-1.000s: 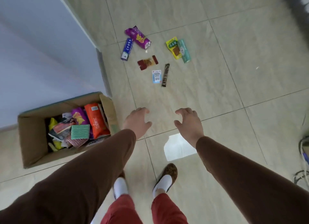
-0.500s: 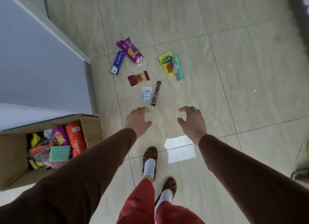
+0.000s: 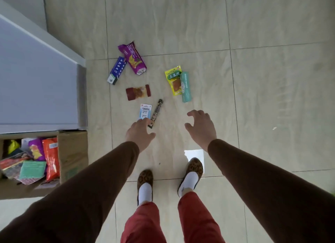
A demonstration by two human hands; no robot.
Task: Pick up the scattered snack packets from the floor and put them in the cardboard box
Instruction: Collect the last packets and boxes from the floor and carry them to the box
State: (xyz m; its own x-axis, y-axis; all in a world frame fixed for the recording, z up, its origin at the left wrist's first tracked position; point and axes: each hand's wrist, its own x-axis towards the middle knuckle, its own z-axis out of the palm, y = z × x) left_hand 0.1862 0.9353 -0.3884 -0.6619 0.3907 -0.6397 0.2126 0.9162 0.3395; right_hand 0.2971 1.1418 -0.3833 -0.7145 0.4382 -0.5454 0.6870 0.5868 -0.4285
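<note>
Pale tiled floor (image 3: 272, 97): seven snack packets (image 3: 138, 92) loose at 12 o'clock, cardboard box (image 3: 72, 152) part-filled at 9 o'clock, left hand (image 3: 139, 134) and right hand (image 3: 201, 126) spread, empty, apparently poised for nearest packets.

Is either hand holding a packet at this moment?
No. The left hand and right hand are both empty above the floor, fingers spread, near the white packet.
</note>
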